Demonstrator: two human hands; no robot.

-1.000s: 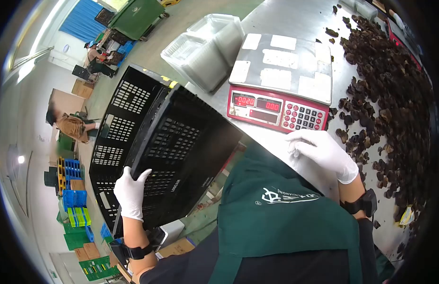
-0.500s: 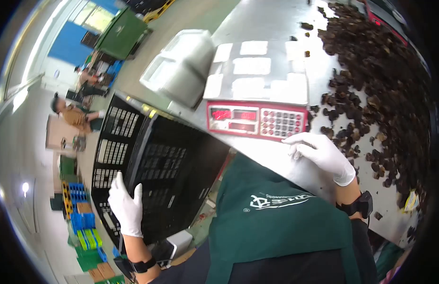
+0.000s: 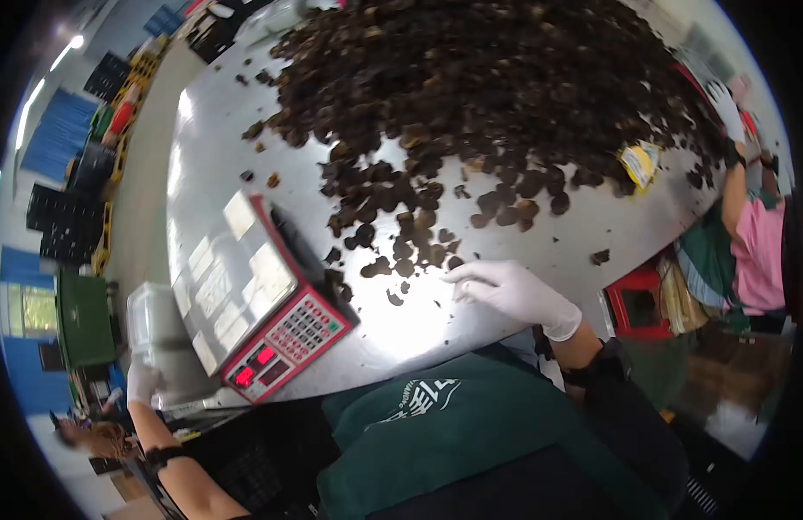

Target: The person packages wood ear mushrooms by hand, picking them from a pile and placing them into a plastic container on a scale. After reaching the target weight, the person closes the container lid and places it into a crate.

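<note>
My left hand (image 3: 144,384), in a white glove, is at the near side of the pale plastic containers (image 3: 155,319); its fingers are blurred and partly hidden. Over the metal table (image 3: 540,251) is my right hand (image 3: 505,291), also gloved, fingers loosely bent and apart with nothing between them. It is near loose dark, flat pieces (image 3: 410,247), which spread from a large heap (image 3: 471,78). Between my hands stands a red scale (image 3: 289,347) with a lit red display and pale patches on its metal plate (image 3: 220,286).
A yellow packet (image 3: 640,165) lies beside the heap. At the right, a co-worker in pink (image 3: 759,251) reaches a gloved hand to the table's far side. A red crate (image 3: 635,303) is below the table edge. Another person (image 3: 98,438) is at the lower left.
The view has swung right, showing more of the heap and a co-worker. My left hand has moved from above the black crates to the plastic containers. My right hand is now farther from the scale.
</note>
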